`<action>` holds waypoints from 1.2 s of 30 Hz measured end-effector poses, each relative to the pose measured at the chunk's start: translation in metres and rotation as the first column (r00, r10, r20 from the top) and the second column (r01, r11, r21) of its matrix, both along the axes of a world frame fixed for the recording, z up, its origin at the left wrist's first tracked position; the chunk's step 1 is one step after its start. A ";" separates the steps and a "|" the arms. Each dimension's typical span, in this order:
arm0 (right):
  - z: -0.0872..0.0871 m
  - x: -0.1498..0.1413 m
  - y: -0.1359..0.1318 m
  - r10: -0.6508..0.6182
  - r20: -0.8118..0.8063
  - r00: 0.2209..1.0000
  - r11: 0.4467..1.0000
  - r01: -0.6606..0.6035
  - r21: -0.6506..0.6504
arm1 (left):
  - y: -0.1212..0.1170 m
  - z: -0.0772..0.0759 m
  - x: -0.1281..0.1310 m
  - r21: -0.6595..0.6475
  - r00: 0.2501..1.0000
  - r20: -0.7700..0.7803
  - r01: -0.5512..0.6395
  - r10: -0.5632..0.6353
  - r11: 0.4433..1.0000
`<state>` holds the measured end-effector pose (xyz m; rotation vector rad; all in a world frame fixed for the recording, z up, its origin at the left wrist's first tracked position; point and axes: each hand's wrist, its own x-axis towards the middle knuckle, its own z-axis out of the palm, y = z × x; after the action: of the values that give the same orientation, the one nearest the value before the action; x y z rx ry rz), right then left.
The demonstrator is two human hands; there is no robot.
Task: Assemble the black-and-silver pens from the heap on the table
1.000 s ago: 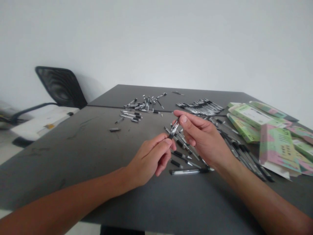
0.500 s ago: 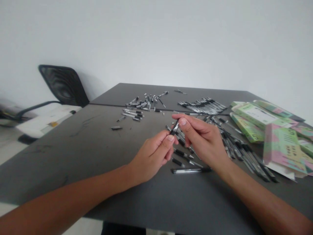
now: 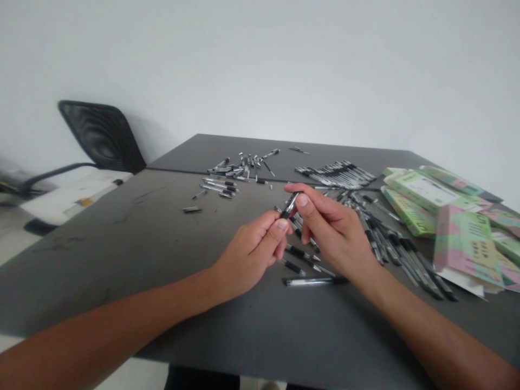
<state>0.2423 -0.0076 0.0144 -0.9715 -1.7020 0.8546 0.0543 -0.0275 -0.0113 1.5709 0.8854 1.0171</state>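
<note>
Between my two hands a pen [image 3: 290, 206] with a dark grip and a clear, shiny section slants up to the right. My left hand [image 3: 254, 252] is closed round its lower end, thumb on top. Its upper end is pinched between thumb and forefinger of my right hand [image 3: 335, 227]. Part of the pen is hidden by the fingers. Beneath and behind the hands lie loose pen parts [image 3: 299, 252] with black grips. A longer pen [image 3: 311, 281] lies on the table just below my right hand.
A dark table [image 3: 154, 244] fills the middle. Pen pieces [image 3: 239, 168] are heaped at the back, with a row of pens [image 3: 337, 174] right of them. More pens [image 3: 400, 252] and green-pink boxes [image 3: 467, 244] lie to the right. A black chair [image 3: 105, 135] stands at left.
Both hands keep their hold on the pen, and more of its shiny section shows between them. The whole view has shifted slightly.
</note>
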 end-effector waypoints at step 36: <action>0.013 0.064 0.181 -0.369 0.731 0.574 0.923 0.316 0.218 | 0.014 0.000 -0.012 0.529 0.958 -0.257 0.026 0.131 0.848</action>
<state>0.3066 0.1731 0.0277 -1.7197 -2.0936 0.0797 0.0423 -0.0138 -0.0109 2.2159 0.8879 1.1565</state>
